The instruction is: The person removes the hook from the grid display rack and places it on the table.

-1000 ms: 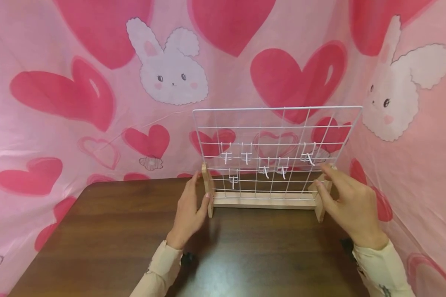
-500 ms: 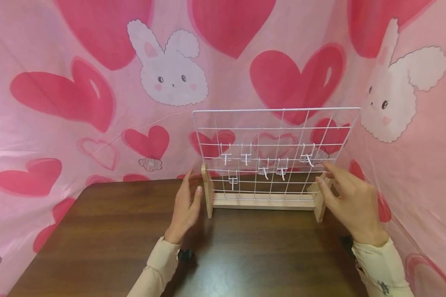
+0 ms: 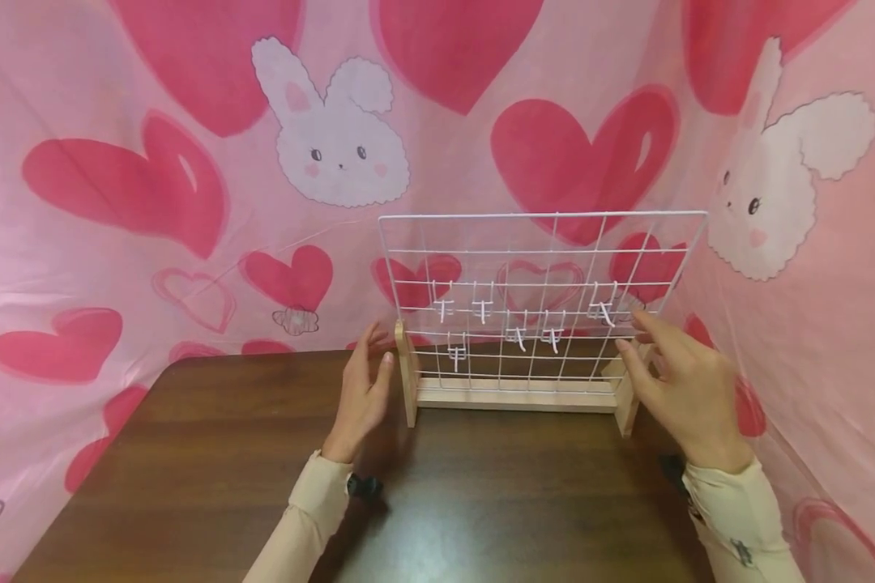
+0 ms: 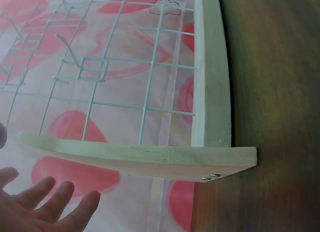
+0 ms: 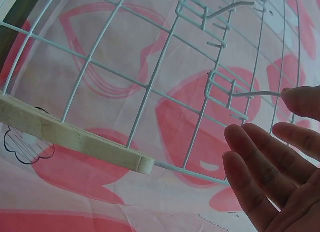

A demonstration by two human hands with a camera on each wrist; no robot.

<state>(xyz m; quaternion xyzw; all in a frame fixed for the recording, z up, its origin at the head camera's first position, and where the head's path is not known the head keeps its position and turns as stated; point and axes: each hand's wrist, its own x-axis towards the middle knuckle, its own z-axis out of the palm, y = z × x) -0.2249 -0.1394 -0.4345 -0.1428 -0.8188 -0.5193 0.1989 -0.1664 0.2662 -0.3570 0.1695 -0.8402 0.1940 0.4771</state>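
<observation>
A white wire grid rack (image 3: pixel 543 251) stands upright in a pale wooden base (image 3: pixel 518 397) on the brown table. Several white wire hooks (image 3: pixel 483 309) hang from its middle rows. My left hand (image 3: pixel 362 397) is just left of the base's left side piece, fingers relaxed and holding nothing; the left wrist view shows the fingers (image 4: pixel 57 199) apart from the wood. Beside the right side piece, my right hand (image 3: pixel 689 393) has its fingers loosely bent with nothing between them. In the right wrist view its fingertips (image 5: pixel 235 134) overlap the grid's edge close to a hook (image 5: pixel 222 90).
The brown tabletop (image 3: pixel 211 453) extends left and in front of the rack. Pink cloth (image 3: pixel 321 97) printed with hearts and rabbits hangs behind and along the right. A small black object (image 3: pixel 364 487) shows by the left cuff.
My left hand has drawn back left from the base's side piece, and its fingers have moved off the wood. The right hand has shifted slightly. The rack and hooks look the same.
</observation>
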